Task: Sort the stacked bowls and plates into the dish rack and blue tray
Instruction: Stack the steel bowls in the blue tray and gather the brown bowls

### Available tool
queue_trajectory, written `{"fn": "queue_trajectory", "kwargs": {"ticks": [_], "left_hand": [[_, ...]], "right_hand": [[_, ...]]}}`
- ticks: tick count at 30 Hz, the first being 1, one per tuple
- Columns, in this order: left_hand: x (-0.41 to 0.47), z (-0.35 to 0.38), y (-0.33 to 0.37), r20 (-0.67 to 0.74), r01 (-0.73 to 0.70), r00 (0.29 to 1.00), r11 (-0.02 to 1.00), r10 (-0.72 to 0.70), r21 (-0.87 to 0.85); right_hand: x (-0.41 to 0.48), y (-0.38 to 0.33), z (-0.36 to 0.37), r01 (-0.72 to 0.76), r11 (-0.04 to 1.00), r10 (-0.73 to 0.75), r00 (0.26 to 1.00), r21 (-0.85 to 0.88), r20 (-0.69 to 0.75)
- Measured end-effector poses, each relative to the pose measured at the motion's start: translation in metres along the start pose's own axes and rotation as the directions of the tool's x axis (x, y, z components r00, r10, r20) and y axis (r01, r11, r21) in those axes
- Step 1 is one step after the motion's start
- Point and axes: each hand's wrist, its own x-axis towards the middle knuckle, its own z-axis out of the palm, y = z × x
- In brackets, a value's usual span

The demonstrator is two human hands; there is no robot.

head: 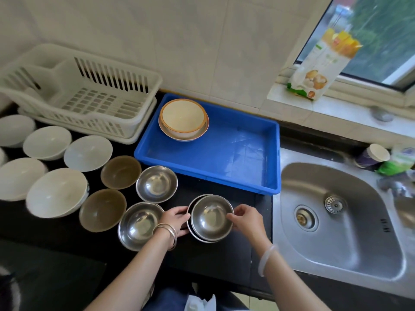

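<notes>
Sorting has barely started, by my read: unstacking looks almost done, but nearly all the placing is left. Rack (pixel 85 95) at 10 o'clock on the worktop (pixel 213 261) holds nothing I can see. Tray (pixel 224 158) at 12 o'clock has one cream bowl (pixel 183 116) sitting on a plate (pixel 197 134) in its 10 o'clock corner; the rest of its floor is bare.

Everything else sits loose on the worktop, mouth up:
- White bowls (pixel 56 191) clustered at 9 o'clock.
- Two brown bowls (pixel 120 172) just toward 3 o'clock of them.
- Two single steel bowls (pixel 156 184) next along, rims close or touching.

The only stack showing is the steel stack (pixel 211 217) near 6 o'clock, between the hands. Two nested bowls are visible, the upper one shifted toward 3 o'clock so the lower rim shows as a crescent at 9. Whether more sit underneath, can't tell.

Left hand (pixel 176 219): fingers curled onto the stack's rim at 9 o'clock, gripping it. Probably the lower bowl, not certain.

Right hand (pixel 246 218): thumb and fingertips pinching the rim at 3 o'clock, likely the upper bowl.

Neither hand holds anything else. Whether the stack is resting on the worktop or lifted just off it, can't tell.
</notes>
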Motion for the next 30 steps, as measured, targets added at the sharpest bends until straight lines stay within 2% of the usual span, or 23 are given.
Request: {"fn": "queue_trajectory", "kwargs": {"ticks": [4, 9, 12, 20, 30], "left_hand": [[0.004, -0.001, 0.0, 0.025, 0.009, 1.0, 1.0, -0.009, -0.014], [0.008, -0.003, 0.001, 0.065, 0.031, 0.997, 0.999, -0.031, -0.01], [0.006, -0.003, 0.001, 0.091, 0.045, 0.995, 0.999, -0.045, 0.004], [-0.001, 0.004, 0.01, 0.104, 0.032, 0.994, 0.999, -0.031, -0.005], [0.006, 0.04, 0.08, 0.137, -0.149, 0.98, 0.989, 0.148, 0.002]], "right_hand": [[0.004, 0.006, 0.003, -0.048, 0.999, 0.048, 0.999, 0.004, -0.005], [0.005, 0.01, 0.01, -0.205, 0.931, 0.178, 0.977, 0.302, 0.117], [0.004, 0.013, 0.016, -0.251, 0.88, 0.206, 0.967, 0.403, 0.152], [0.0, 0.012, 0.01, -0.204, 0.866, 0.171, 0.979, 0.456, 0.113], [0.033, -0.043, -0.045, -0.034, 0.831, -0.002, 0.998, 0.555, 0.063]]}}
